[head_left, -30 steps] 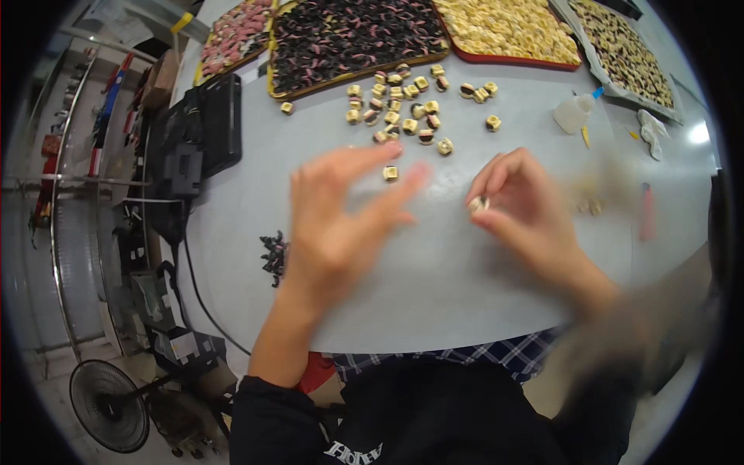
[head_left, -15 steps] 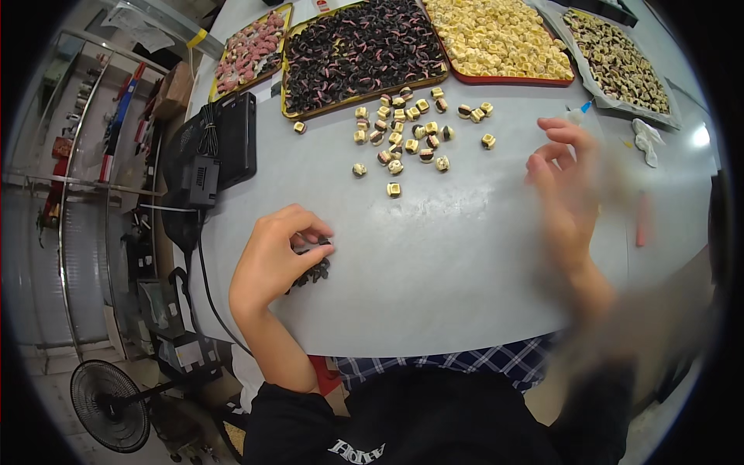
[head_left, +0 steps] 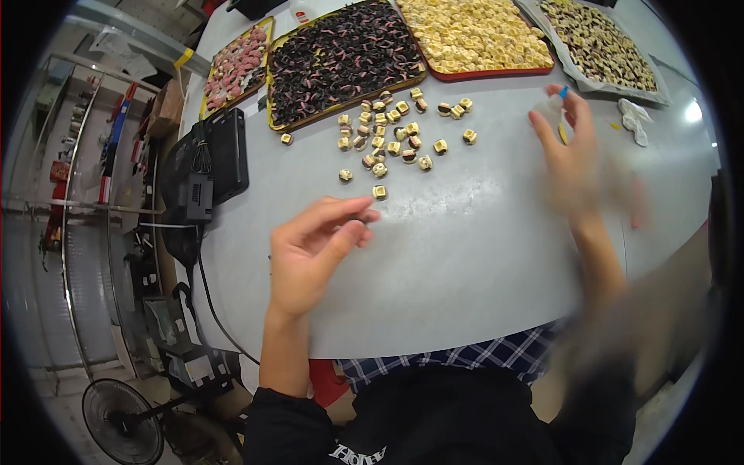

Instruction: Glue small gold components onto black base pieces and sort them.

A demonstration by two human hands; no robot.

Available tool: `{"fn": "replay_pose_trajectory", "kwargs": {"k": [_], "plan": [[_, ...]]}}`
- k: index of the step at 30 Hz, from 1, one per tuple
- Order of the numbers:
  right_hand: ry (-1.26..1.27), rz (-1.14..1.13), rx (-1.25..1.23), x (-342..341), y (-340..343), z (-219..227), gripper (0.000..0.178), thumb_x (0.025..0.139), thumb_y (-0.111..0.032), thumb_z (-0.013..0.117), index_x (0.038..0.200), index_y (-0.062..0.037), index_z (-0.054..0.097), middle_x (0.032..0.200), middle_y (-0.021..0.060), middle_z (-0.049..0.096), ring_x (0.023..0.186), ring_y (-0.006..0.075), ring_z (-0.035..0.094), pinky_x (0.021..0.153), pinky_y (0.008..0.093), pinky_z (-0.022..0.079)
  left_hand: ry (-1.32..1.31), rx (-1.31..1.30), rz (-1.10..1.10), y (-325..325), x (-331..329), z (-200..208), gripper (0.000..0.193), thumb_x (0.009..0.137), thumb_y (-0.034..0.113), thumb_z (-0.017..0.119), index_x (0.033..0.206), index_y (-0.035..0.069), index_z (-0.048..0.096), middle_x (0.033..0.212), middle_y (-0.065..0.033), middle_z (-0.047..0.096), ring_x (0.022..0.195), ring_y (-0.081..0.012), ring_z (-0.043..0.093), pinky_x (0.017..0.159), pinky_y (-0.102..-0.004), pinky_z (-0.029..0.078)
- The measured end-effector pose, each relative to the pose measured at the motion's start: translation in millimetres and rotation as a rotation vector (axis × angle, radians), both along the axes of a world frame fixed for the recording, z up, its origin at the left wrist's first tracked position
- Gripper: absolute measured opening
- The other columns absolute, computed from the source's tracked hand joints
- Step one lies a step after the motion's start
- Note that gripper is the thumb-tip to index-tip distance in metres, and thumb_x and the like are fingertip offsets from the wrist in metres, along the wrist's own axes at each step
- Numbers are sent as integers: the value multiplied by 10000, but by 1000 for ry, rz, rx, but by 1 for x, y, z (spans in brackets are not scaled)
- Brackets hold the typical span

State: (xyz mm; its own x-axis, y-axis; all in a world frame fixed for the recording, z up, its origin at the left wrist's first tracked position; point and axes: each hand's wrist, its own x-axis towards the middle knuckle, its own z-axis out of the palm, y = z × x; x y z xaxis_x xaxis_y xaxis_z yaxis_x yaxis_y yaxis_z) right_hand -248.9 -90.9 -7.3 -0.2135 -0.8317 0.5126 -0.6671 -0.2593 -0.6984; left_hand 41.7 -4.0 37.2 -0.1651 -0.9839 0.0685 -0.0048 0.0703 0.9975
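My left hand [head_left: 304,252] is raised over the near left part of the table, thumb and fingers pinched around a small dark piece [head_left: 364,220], mostly hidden by the fingertips. Just beyond those fingertips sits a single small cream-and-black block [head_left: 379,192]. Farther off lie several loose blocks of the same kind, some with a pink layer. On the right, my right hand [head_left: 575,167], partly blurred, has its fingers around a small pale bottle with a blue tip [head_left: 563,91]. The pile of black pieces is mostly hidden behind my left hand.
Along the far edge stand trays of pink pieces [head_left: 240,62], black curved pieces [head_left: 341,62], cream pieces [head_left: 473,35] and dark-and-cream blocks [head_left: 597,46]. A black device [head_left: 230,151] with cables lies at the left. A crumpled white tissue [head_left: 635,120] rests at the right.
My left hand has lifted from the black pile and moved right with a small dark piece. My right hand has moved slightly up and closed around the blue-tipped bottle. The view has shifted slightly.
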Motion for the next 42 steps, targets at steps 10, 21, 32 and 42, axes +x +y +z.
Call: {"fn": "replay_pose_trajectory", "kwargs": {"k": [10,21,32,42], "plan": [[-522,409,140,6,-1,12,275,885,-111,542,1123,18,492,961,118,616,837,142,602,676,235,484,294,414,-119,11,-38,-20,330,915,111,506,1213,-30,507,961,-62,502,874,-121,534,778,-252,464],[-855,764,503,23,32,36,541,767,-499,648,1041,-76,452,1000,151,627,729,132,598,562,212,445,304,421,-278,18,-46,-32,267,802,57,650,1039,-40,575,872,-80,542,723,-136,569,612,-269,492],[-1023,1036,613,26,40,35,559,792,-536,592,1038,-71,404,958,192,615,651,127,609,414,172,414,310,546,-209,15,-46,-28,244,761,96,705,945,-5,582,796,-54,518,693,-155,579,582,-258,491],[-790,867,469,33,55,40,541,825,-532,539,974,-36,379,785,196,630,493,108,580,337,164,369,547,343,-265,16,-40,-52,257,718,3,715,953,11,611,912,-46,500,796,-115,497,694,-237,427]]}}
